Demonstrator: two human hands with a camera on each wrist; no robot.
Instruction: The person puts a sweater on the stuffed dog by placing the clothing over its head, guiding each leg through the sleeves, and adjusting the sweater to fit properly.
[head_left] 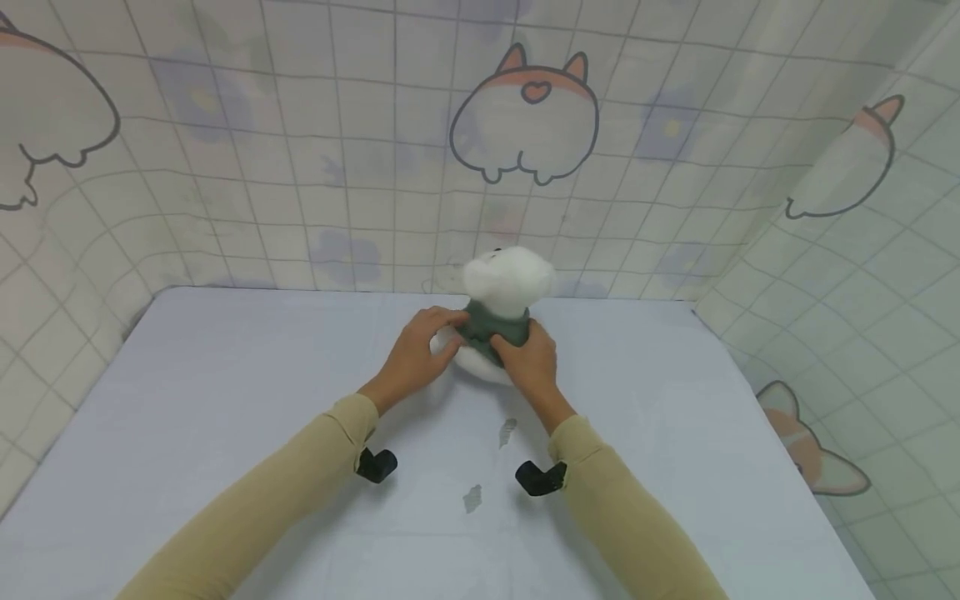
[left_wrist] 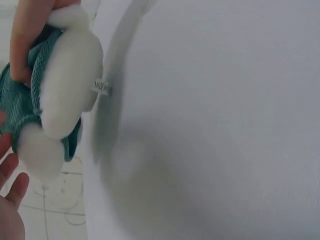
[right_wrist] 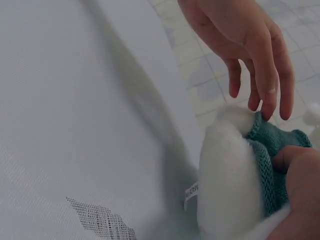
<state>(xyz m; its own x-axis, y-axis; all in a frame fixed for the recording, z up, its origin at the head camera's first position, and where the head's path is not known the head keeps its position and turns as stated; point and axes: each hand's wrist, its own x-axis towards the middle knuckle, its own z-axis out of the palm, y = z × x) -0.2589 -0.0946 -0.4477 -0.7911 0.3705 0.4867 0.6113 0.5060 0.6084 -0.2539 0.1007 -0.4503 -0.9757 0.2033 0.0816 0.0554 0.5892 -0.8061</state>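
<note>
A white plush toy (head_left: 513,279) in a knitted green sweater (head_left: 487,325) is held up at the table's far edge, its head toward the wall. My right hand (head_left: 532,358) grips the body through the sweater, with the thumb pressed into the knit. On the other side, my left hand (head_left: 420,350) has its fingers loosely extended; in the right wrist view a fingertip meets the sweater's edge near a white limb (right_wrist: 235,117). A small white tag (left_wrist: 102,87) sticks out from the toy's rounded white underside (left_wrist: 72,82).
The table (head_left: 285,433) has a white covering with two grey patches (head_left: 472,498). Behind and beside it hangs a checked cloth (head_left: 360,150) printed with cartoon animals. Black curved pieces (head_left: 542,478) protrude from both sleeve cuffs.
</note>
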